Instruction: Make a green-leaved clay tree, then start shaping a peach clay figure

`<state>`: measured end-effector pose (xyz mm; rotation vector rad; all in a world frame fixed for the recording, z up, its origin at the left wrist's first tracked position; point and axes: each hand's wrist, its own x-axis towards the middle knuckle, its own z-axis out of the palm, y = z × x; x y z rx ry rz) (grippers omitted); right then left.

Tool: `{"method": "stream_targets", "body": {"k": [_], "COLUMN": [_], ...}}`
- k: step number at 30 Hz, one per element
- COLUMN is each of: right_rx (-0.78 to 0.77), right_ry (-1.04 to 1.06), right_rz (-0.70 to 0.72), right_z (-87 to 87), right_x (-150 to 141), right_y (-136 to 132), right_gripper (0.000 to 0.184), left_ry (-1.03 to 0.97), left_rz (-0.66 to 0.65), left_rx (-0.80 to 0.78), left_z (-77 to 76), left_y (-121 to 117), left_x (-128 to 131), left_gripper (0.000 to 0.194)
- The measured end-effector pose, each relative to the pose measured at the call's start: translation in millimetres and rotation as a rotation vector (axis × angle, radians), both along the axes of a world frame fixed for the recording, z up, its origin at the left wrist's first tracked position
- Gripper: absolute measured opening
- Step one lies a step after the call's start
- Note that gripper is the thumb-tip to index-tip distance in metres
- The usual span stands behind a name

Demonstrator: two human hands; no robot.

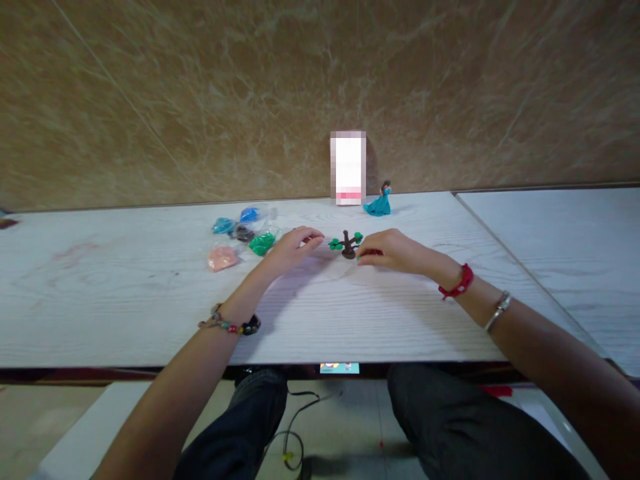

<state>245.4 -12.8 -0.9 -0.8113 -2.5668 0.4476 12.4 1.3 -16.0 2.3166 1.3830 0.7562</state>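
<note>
A small brown tree (348, 248), which looks modelled from clay, stands upright on the white table. Green leaf clumps sit on its branches at both sides. My right hand (395, 252) is at the tree's right side, fingers curled in a pinch; a tiny green clay piece (358, 259) shows at the fingertips. Just left of the tree, my left hand (297, 245) hovers low with loosely bent fingers, thumb and forefinger slightly apart and nothing visible between them. Behind that hand lies a bag of green clay (262, 243).
More bags hold blue (249, 215), teal (223, 226), dark (244, 233) and pink clay (223, 258). A figurine in a teal dress (380, 201) stands at the back, beside a blurred-out upright rectangle (349, 167) against the marbled wall (200, 100). The table's front edge (300, 362) is above my legs.
</note>
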Motion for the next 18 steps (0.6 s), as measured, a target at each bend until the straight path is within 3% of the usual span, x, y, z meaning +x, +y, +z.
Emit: {"method": "stream_targets", "body": {"k": [5,10,18], "right_rx": [0.017,0.131,0.359], "right_ry": [0.037,0.127,0.059], "right_rz": [-0.013,-0.158,-0.164], "right_z": [-2.8,1.8,-24.2], "right_x": [-6,0,-7], "right_y": [-3,0,7], "right_gripper": [0.011,0.018,0.019], "left_ry": [0.051,-0.016,-0.271], "left_rz": [0.069,-0.007,-0.097], "left_rx": [0.011,-0.028,-0.239], "left_z": [-2.3,-5.3,-6.9], "left_y": [1,-3,2], "left_x": [-15,-5,20], "left_gripper": [0.028,0.029,0.035]}}
